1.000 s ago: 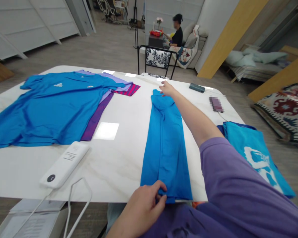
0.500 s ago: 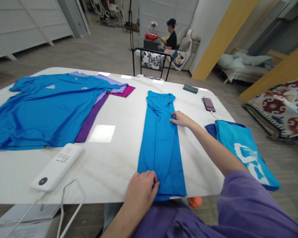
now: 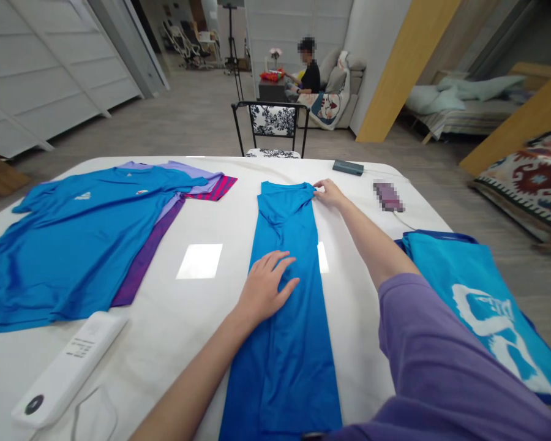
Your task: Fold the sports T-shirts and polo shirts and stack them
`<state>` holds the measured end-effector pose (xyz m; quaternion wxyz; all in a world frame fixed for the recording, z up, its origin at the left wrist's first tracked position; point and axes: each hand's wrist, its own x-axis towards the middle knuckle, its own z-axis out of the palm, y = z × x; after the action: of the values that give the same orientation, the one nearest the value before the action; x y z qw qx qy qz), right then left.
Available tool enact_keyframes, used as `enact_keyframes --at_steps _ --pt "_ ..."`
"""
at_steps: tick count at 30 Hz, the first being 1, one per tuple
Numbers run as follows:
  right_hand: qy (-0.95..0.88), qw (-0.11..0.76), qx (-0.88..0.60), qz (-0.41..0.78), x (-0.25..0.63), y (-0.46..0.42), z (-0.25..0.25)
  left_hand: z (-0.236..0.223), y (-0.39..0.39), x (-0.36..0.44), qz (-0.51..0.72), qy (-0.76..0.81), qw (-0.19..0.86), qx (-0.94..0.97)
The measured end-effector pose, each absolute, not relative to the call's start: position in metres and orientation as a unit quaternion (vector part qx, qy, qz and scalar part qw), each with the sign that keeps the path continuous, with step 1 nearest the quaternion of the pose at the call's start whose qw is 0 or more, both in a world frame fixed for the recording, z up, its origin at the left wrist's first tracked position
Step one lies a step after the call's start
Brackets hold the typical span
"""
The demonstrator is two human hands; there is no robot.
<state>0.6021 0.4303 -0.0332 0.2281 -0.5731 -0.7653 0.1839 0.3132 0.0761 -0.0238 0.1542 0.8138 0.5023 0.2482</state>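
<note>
While my left hand point(image 3: 269, 285) lies open over the middle of the folded blue garment point(image 3: 298, 349), with its fingers spread, my right hand point(image 3: 331, 195) is at the far right corner, fingers bent and touching the cloth; whether they pinch it, I cannot tell. The garment is a long and narrow strip on the white table point(image 3: 358, 331), going from the far part to the near edge, and it is wider at the near end. Its cloth is smooth and a little shiny, with a lengthwise crease and a slanting fold at the far end. My left forearm passes over its left side and hides some of it.

On the left, a blue T-shirt point(image 3: 68, 245) is spread over a purple cloth point(image 3: 140, 269). In front of it, at the near left, lies a white device point(image 3: 68, 367). On the right is a turquoise garment point(image 3: 459, 269), folded, with white print. Farther away are a blurred flat object point(image 3: 388, 196) and a dark case point(image 3: 348, 167). Beyond the far edge stands a chair point(image 3: 272, 120).
</note>
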Motion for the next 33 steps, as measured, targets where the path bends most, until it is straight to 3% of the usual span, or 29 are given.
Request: enact_keyframes --at_steps 4,8,17,19,23,27,33 --pt "-0.779 0.262 -0.511 0.252 0.615 0.477 -0.046 -0.053 0.13 0.318 0.194 0.517 0.112 0.826" --pt "-0.781 0.29 -0.435 0.341 0.62 0.512 -0.054 -0.065 0.136 0.316 0.159 0.526 0.096 0.83" --pt "-0.885 0.129 -0.415 0.166 0.605 0.547 -0.042 -0.06 0.135 0.318 0.141 0.527 0.101 0.832" --pt "-0.868 0.152 -0.45 0.148 0.598 0.536 -0.039 -0.061 0.135 0.318 0.155 0.526 0.112 0.828" --pt "-0.825 0.218 -0.512 0.098 0.576 0.478 -0.026 -0.065 0.139 0.313 0.222 0.544 0.161 0.793" --pt "-0.853 0.12 -0.504 0.068 0.553 0.371 -0.008 -0.057 0.175 0.307 0.321 0.591 0.175 0.719" --pt "-0.929 0.036 -0.358 0.083 0.568 0.158 -0.005 -0.029 0.239 0.293 0.158 0.536 0.01 0.829"
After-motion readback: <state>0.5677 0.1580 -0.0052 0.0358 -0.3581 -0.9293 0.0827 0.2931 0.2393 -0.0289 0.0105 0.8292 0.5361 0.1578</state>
